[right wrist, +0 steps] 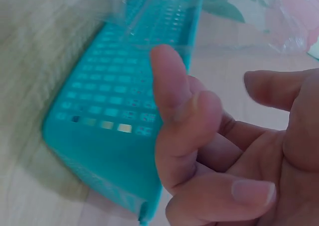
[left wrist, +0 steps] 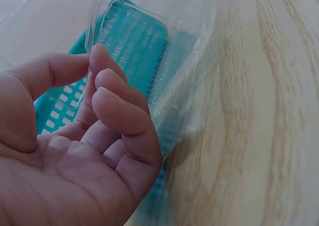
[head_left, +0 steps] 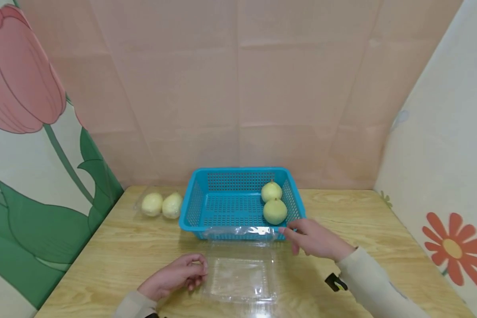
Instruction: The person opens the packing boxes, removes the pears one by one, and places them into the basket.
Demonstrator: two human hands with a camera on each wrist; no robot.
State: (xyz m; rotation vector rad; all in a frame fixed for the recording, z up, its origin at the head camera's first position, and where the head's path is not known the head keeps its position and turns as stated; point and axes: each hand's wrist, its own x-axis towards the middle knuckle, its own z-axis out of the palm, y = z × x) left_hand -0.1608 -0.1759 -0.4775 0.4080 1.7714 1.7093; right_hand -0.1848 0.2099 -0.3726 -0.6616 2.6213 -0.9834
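1 clear, ribbed plastic box (head_left: 240, 279)

clear, thin plastic rectangular clamshell container (head_left: 240, 279) | lid open, raised on the far side | base flat on light wood-grain table (head_left: 334, 212) | in front of blue perforated plastic basket (head_left: 200, 198), lid overlapping its front wall in head view

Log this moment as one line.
left hand: pinches clear container | right hand: near open lid, holding nothing | blue basket: two pears inside
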